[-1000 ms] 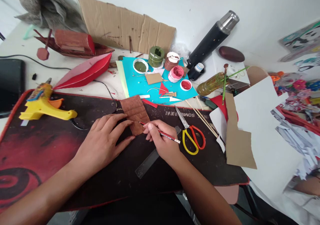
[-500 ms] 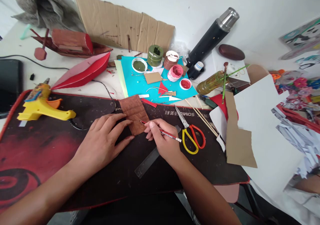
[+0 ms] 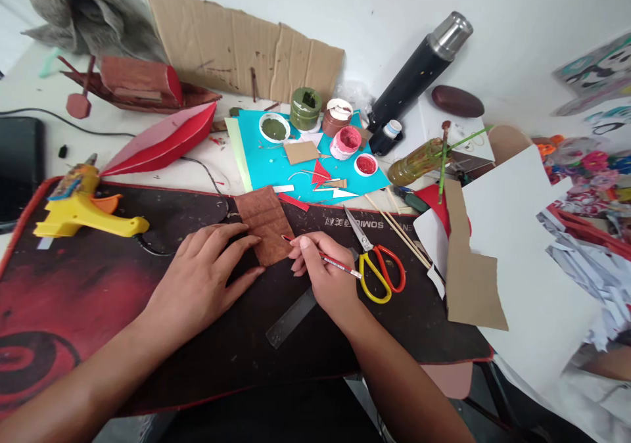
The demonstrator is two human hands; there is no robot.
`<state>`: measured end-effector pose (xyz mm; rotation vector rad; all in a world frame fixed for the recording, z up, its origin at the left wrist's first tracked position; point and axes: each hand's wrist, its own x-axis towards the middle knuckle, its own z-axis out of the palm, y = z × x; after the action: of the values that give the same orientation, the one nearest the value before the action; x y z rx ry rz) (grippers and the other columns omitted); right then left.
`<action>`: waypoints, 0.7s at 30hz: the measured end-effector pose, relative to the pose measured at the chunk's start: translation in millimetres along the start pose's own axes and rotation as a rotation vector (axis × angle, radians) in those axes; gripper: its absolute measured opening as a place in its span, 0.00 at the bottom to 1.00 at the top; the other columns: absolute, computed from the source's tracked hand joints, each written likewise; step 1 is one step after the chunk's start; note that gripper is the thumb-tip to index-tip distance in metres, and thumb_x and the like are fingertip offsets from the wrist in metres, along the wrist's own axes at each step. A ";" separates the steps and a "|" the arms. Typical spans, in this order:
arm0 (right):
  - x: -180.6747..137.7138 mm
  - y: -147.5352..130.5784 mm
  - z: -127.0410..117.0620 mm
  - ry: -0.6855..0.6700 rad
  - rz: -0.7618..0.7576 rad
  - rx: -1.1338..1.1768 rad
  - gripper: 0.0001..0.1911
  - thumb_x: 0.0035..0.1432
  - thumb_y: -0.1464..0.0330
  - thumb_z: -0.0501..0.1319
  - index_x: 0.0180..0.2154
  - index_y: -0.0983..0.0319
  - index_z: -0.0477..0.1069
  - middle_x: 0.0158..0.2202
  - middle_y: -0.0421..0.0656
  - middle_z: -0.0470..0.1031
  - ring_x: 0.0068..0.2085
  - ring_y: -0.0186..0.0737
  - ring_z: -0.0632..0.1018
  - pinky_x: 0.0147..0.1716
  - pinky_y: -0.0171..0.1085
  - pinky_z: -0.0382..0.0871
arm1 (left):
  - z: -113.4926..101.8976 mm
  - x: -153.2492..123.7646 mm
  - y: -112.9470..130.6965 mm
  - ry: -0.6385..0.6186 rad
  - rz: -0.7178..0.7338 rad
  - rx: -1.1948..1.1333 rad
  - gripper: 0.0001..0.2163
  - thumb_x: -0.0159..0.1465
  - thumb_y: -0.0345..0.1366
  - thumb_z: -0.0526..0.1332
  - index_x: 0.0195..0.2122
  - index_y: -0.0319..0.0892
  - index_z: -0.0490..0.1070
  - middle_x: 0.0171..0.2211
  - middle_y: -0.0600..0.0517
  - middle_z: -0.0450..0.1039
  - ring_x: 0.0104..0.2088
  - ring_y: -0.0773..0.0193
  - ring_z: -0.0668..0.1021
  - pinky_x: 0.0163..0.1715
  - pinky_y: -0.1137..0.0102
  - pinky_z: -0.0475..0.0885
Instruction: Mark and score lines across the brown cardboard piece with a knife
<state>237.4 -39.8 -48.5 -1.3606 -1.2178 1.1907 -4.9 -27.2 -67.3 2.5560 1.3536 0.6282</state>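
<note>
A brown painted cardboard piece lies on the black and red desk mat. My left hand rests flat with fingers spread, its fingertips pressing the piece's left edge. My right hand is closed in a writing grip on a red pencil, whose tip touches the right edge of the brown piece. A clear ruler lies on the mat under my right wrist.
Yellow-and-red scissors and wooden skewers lie right of my right hand. A yellow glue gun sits at left. Paint pots on teal paper, a black flask, red boat shapes and cardboard sheets crowd the back and right.
My right hand and the pencil have shifted slightly right along the edge of the brown piece. My left hand stays put.
</note>
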 end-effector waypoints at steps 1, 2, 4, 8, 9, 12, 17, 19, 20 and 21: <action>-0.1 0.3 -0.2 0.005 0.005 0.004 0.18 0.78 0.53 0.63 0.41 0.58 0.83 0.33 0.42 0.84 0.28 0.35 0.83 0.26 0.32 0.82 | -0.1 -0.1 0.0 -0.002 -0.004 -0.004 0.18 0.78 0.46 0.63 0.64 0.46 0.73 0.64 0.39 0.77 0.60 0.40 0.80 0.57 0.45 0.77; -0.2 0.7 -0.4 0.011 0.007 0.009 0.19 0.78 0.53 0.63 0.41 0.58 0.83 0.33 0.42 0.84 0.28 0.35 0.83 0.26 0.33 0.82 | -0.3 -0.2 0.0 -0.004 -0.008 -0.010 0.18 0.78 0.46 0.63 0.64 0.47 0.73 0.64 0.39 0.77 0.60 0.40 0.80 0.57 0.45 0.77; -0.3 1.4 -0.5 0.016 0.004 0.013 0.18 0.78 0.53 0.64 0.42 0.58 0.83 0.33 0.42 0.84 0.28 0.35 0.83 0.27 0.33 0.82 | -0.8 -0.6 0.0 -0.008 -0.015 -0.020 0.18 0.77 0.46 0.63 0.64 0.46 0.74 0.64 0.39 0.77 0.61 0.39 0.80 0.58 0.45 0.77; 0.1 1.4 -0.1 0.010 -0.009 0.004 0.17 0.78 0.55 0.63 0.41 0.58 0.83 0.33 0.41 0.84 0.28 0.34 0.83 0.27 0.32 0.82 | -1.6 -1.0 0.0 -0.009 -0.016 -0.025 0.18 0.77 0.46 0.64 0.63 0.45 0.75 0.64 0.38 0.77 0.61 0.39 0.80 0.59 0.45 0.76; 0.2 1.3 -0.1 0.009 -0.008 0.005 0.17 0.78 0.55 0.63 0.41 0.58 0.83 0.33 0.41 0.84 0.28 0.34 0.83 0.27 0.32 0.82 | -1.7 -1.0 0.0 -0.010 -0.014 -0.020 0.18 0.77 0.46 0.64 0.63 0.44 0.75 0.64 0.38 0.77 0.61 0.39 0.80 0.59 0.45 0.76; -0.4 1.4 -1.0 0.011 -0.011 0.029 0.17 0.78 0.54 0.63 0.42 0.58 0.83 0.33 0.41 0.84 0.28 0.34 0.83 0.27 0.32 0.81 | -1.7 -0.6 0.6 -0.016 -0.014 -0.007 0.18 0.78 0.46 0.62 0.63 0.44 0.75 0.64 0.37 0.77 0.61 0.39 0.80 0.59 0.44 0.77; -5.4 3.5 -4.4 -0.023 -0.043 0.038 0.20 0.79 0.52 0.63 0.41 0.58 0.83 0.32 0.41 0.84 0.26 0.34 0.82 0.25 0.33 0.77 | -1.5 -0.3 1.1 -0.024 -0.057 -0.029 0.17 0.78 0.47 0.62 0.63 0.46 0.75 0.65 0.38 0.76 0.61 0.40 0.79 0.61 0.43 0.77; -8.5 4.3 -5.4 -0.048 -0.049 0.007 0.21 0.79 0.51 0.62 0.41 0.58 0.83 0.31 0.41 0.84 0.26 0.35 0.82 0.25 0.33 0.76 | -1.2 -0.3 1.0 -0.023 -0.058 -0.033 0.18 0.78 0.46 0.62 0.63 0.46 0.74 0.66 0.38 0.76 0.61 0.40 0.79 0.61 0.43 0.77; -9.9 4.5 -5.6 -0.062 -0.051 -0.011 0.22 0.80 0.51 0.61 0.40 0.58 0.83 0.30 0.41 0.84 0.26 0.35 0.82 0.25 0.34 0.76 | -0.9 -0.3 0.9 -0.022 -0.060 -0.036 0.18 0.78 0.46 0.62 0.64 0.46 0.74 0.65 0.38 0.76 0.61 0.40 0.79 0.61 0.43 0.77; -11.0 4.6 -5.8 -0.076 -0.054 -0.027 0.22 0.80 0.51 0.61 0.40 0.58 0.83 0.30 0.41 0.84 0.26 0.35 0.82 0.26 0.34 0.76 | -0.7 -0.3 0.8 -0.022 -0.062 -0.039 0.18 0.78 0.46 0.63 0.64 0.46 0.74 0.65 0.38 0.76 0.61 0.40 0.79 0.61 0.43 0.77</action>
<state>243.1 -51.4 -51.6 -1.3047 -1.3209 1.2015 -4.8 -27.9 -66.5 2.4725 1.3941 0.6081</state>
